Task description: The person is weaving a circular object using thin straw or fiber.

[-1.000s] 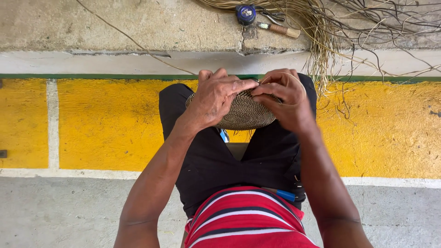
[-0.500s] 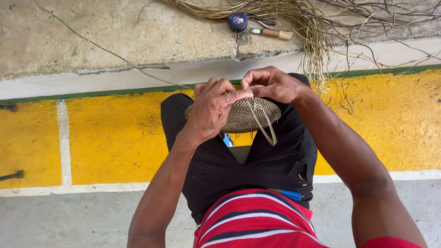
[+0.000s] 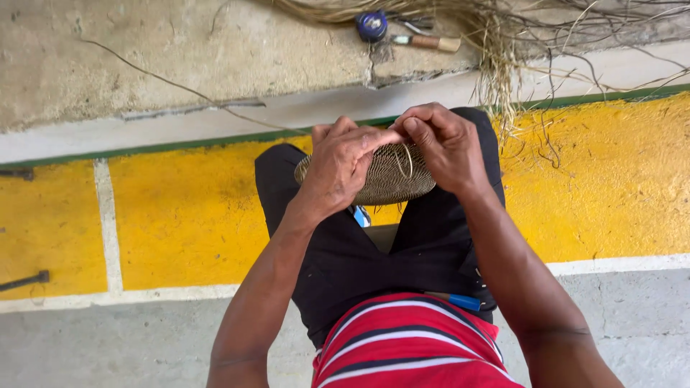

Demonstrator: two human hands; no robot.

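Your left hand and right hand pinch a thin straw strand on the small round woven basket over your knees, only its bottom looks made.

One woven disc, two hands

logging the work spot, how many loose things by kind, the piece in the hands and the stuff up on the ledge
woven disc: 1
fibre bundle: 1
blue tape measure: 1
wooden-handled tool: 1
total: 4
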